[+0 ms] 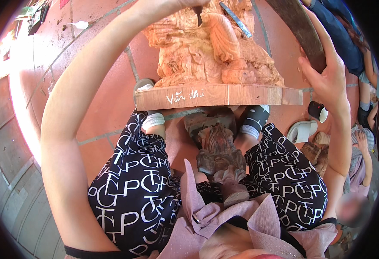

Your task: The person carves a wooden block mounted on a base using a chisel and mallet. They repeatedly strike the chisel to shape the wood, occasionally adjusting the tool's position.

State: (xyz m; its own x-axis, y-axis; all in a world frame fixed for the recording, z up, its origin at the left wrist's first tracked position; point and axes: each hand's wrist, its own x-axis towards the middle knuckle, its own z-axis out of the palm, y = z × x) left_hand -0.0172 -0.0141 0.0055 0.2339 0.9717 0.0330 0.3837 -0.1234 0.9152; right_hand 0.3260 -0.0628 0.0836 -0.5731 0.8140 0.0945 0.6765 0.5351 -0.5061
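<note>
A pale orange wood carving [215, 56] with swirling relief stands in front of me on a thick flat base marked with white handwriting. At the top edge of the picture, my left hand [190, 3] is partly cut off; its fingers close around a dark-bladed chisel [198, 16], whose tip points down at the carving. A flat steel blade [236, 20] lies slanted across the carving's upper part. Off to the right, my right hand [331, 80] is wrapped around the lower end of a dark, curved wooden club [303, 32], whose other end leaves the picture.
Between my legs stands a darker carved wooden piece [219, 149]. On the tiled floor at right are a black cup [314, 110], a pale slipper [302, 131] and wood chunks [315, 151]. Other people sit along the right side. A white spoon-like item [81, 24] lies at upper left.
</note>
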